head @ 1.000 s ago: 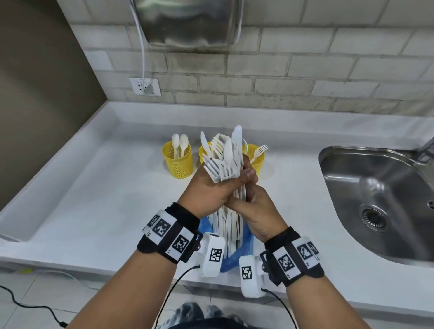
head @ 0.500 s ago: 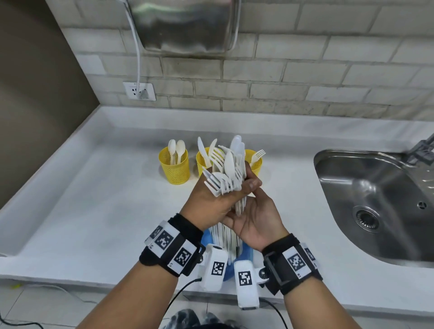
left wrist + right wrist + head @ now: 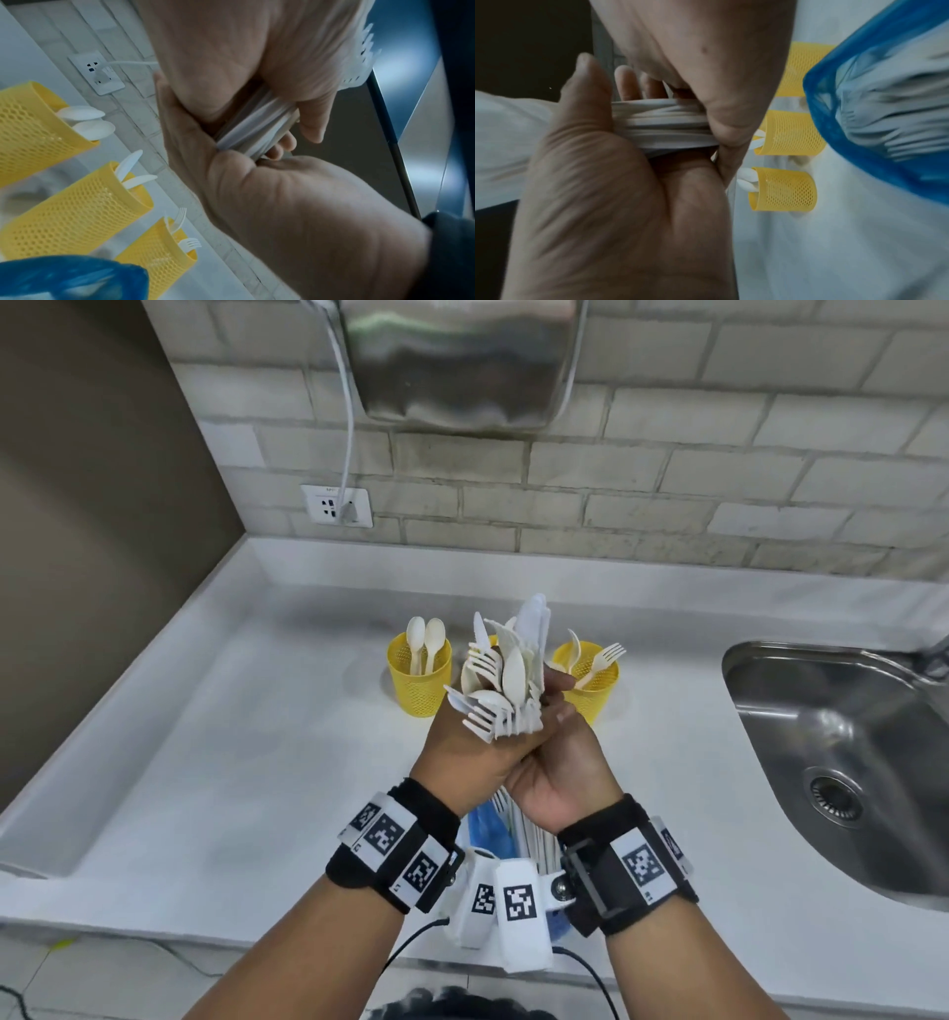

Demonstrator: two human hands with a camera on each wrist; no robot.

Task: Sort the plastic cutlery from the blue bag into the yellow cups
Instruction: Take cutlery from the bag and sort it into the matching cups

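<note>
Both hands hold one mixed bundle of white plastic cutlery (image 3: 506,677) upright above the counter. My left hand (image 3: 462,752) grips it just under the heads. My right hand (image 3: 560,762) wraps the handles (image 3: 664,123) right below it. The handles run down into the blue bag (image 3: 488,829) under my wrists. Behind stand three yellow mesh cups: the left cup (image 3: 420,680) holds two spoons, the middle cup (image 3: 77,207) holds knives and is mostly hidden in the head view, and the right cup (image 3: 590,683) holds forks.
A steel sink (image 3: 832,762) is sunk into the white counter (image 3: 231,762) on the right. A steel hand dryer (image 3: 457,356) hangs on the tiled wall, its cord plugged into a socket (image 3: 336,505). A raised rim borders the counter's left side.
My right hand loosened on the handles half a second ago and now grips them again, close under the left hand. The bundle sits slightly lower in front of the cups.
</note>
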